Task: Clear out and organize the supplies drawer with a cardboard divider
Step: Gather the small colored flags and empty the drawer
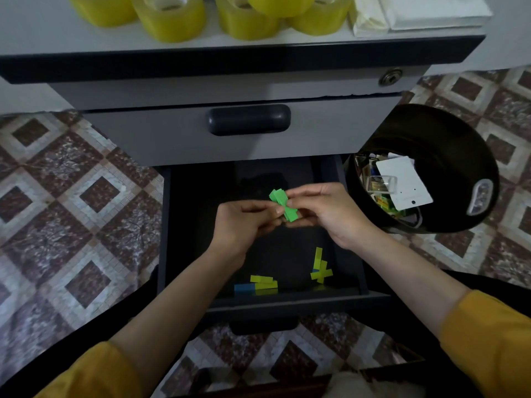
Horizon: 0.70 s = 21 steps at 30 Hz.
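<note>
1. We see the left grip (244, 222) and the right grip (324, 208) meeting above the open drawer (195, 239). Both pinch one small bundle of green strips (280, 198) between fingertips and thumb, and neither is free.
2. The green strips are held clear of the drawer floor, over its middle. They fan out crosswise, so we count at least two layers, though the exact number cannot be told.
3. Risk: we judge the fanned bundle loosely held. A slack pinch could let strips slide out and scatter back into the drawer.
4. Risk: the black container (448, 145) at the right sits tilted and already holds a white card (402, 182) and small packets. A careless toss could miss it or spill it.
5. Left in the near end of the drawer are:
   - a left cluster of two yellow strips (263, 281) and one blue strip (244, 288);
   - a right cluster of about three crossed yellow pieces (320, 271).
6. On the table (43, 38) at the far edge we count at least five tape rolls (169, 21) and one pile of white papers (431, 10).
7. No cardboard divider is in view.
</note>
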### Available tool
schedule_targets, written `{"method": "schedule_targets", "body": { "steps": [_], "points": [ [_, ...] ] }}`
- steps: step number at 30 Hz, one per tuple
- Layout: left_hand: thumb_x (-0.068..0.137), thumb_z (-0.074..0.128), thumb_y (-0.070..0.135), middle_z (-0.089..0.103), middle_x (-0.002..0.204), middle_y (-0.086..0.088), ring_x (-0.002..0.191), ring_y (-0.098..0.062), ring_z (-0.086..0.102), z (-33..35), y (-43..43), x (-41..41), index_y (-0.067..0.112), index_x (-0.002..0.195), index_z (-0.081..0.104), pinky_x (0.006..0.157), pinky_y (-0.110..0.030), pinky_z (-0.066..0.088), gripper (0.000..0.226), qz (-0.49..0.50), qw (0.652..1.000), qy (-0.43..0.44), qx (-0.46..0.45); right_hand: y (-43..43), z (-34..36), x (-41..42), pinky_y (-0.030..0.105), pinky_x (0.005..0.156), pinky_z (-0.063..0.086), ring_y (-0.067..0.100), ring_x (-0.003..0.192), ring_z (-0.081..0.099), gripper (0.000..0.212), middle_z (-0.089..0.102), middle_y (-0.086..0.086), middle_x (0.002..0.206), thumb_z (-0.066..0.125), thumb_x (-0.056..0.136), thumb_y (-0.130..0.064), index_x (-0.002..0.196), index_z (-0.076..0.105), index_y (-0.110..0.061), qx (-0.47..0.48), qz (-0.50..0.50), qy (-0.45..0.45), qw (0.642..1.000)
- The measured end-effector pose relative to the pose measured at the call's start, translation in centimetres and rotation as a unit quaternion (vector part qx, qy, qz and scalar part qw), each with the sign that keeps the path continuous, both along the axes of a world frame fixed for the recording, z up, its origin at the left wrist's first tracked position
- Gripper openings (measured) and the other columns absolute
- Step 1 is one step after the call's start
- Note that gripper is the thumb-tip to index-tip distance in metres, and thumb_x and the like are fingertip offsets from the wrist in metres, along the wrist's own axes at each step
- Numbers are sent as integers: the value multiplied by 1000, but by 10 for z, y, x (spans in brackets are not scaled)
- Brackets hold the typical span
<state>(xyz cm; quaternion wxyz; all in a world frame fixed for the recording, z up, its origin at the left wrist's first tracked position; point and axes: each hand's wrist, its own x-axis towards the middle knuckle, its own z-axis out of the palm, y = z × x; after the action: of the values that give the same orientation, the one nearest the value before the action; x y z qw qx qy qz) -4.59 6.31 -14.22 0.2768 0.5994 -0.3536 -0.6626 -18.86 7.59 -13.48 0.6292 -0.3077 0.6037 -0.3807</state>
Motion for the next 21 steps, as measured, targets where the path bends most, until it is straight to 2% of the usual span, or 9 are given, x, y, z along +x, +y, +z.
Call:
{"method": "schedule_targets", "body": {
  "steps": [5,7,9,11,13,14,16,18,21],
  "points": [
    [80,69,10,69,74,0,70,-8,63,1,-1,0,17,78,69,58,-12,50,8,-59,997,-52,-12,1,-1,-1,25,57,58,10,57,66,20,67,8,78,58,84,9,85,67,-8,-15,5,27,999],
    [78,72,15,67,78,5,74,-6,62,1,-5,3,21,79,68,63,-11,48,7,-96,981,-146,-87,0,-1,-3,20,52,55,8,54,64,21,66,8,79,59,84,9,86,67,-11,-21,3,43,999],
    [74,77,16,64,90,11,81,-2,60,4,-9,9,20,92,68,71,-10,47,21,-150,929,-247,-232,-1,-1,-4,18,48,51,9,52,62,21,65,11,81,60,83,9,88,64,-11,-23,2,49,999],
    [68,81,13,60,113,6,102,-6,56,4,-13,13,14,115,63,88,-12,44,50,-230,864,-265,-362,-1,0,-4,17,46,48,9,50,61,22,64,13,80,62,81,10,90,59,-10,-18,10,51,998],
    [67,81,13,56,130,1,119,-12,50,2,-15,14,14,128,56,104,-26,38,66,-310,816,-270,-405,-1,0,-3,17,45,47,9,49,61,25,63,13,76,64,79,10,90,54,-11,-14,18,50,998],
    [67,81,13,58,129,-1,120,-17,51,1,-14,14,15,127,58,104,-35,40,64,-331,802,-278,-411,-1,-1,-2,18,44,47,9,48,61,27,63,13,74,64,78,11,89,52,-11,-12,20,48,999],
    [64,83,13,68,109,-4,101,-26,61,-1,-11,13,14,113,68,85,-46,51,51,-344,765,-312,-445,0,-2,-1,18,44,47,11,48,61,29,62,15,71,64,78,12,87,47,-10,-8,18,45,999],
    [58,86,13,71,85,-3,78,-28,64,-3,-10,14,14,91,74,66,-42,55,35,-336,719,-360,-491,1,-3,0,19,44,48,12,47,61,29,61,16,69,64,78,13,82,46,-9,-5,19,40,999],
    [51,90,15,69,68,-1,64,-26,64,-3,-11,15,17,75,75,59,-37,51,28,-320,692,-393,-514,3,-6,2,19,46,49,10,48,62,21,63,12,67,64,80,10,78,54,-8,-17,42,52,998]
  ]
}}
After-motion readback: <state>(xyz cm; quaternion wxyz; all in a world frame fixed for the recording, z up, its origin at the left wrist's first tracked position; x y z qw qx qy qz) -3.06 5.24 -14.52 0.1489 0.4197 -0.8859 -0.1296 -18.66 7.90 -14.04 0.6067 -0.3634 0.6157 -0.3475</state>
